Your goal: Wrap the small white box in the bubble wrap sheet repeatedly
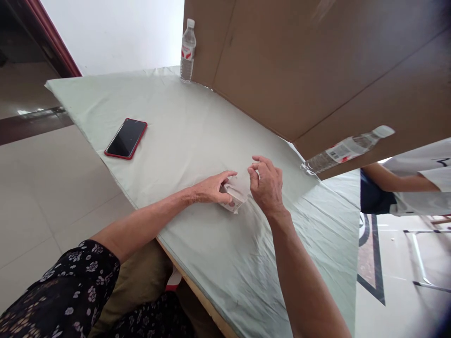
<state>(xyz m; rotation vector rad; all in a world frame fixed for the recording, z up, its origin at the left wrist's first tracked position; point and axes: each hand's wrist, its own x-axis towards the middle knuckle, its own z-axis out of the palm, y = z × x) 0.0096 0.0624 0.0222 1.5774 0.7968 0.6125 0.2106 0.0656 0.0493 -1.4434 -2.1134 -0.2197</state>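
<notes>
A small whitish box (232,203) rests low over the table, and my left hand (211,188) grips it from the left, thumb along its near side and fingers at the far side. From the box's top a thin, see-through whitish sheet (241,184) reaches toward my right hand (266,185). That hand is closed in a pinch at the sheet's right edge, just above and to the right of the box. The sheet's material is too faint to tell, and my left palm hides part of the box.
A pale green cloth covers the table (158,108). At the left lies a phone (126,138) in a red case. Water bottles stand by a tall cardboard panel (260,65): one bottle (188,51) at the back, another bottle (347,150) at right. A person's arm (398,180) shows beyond.
</notes>
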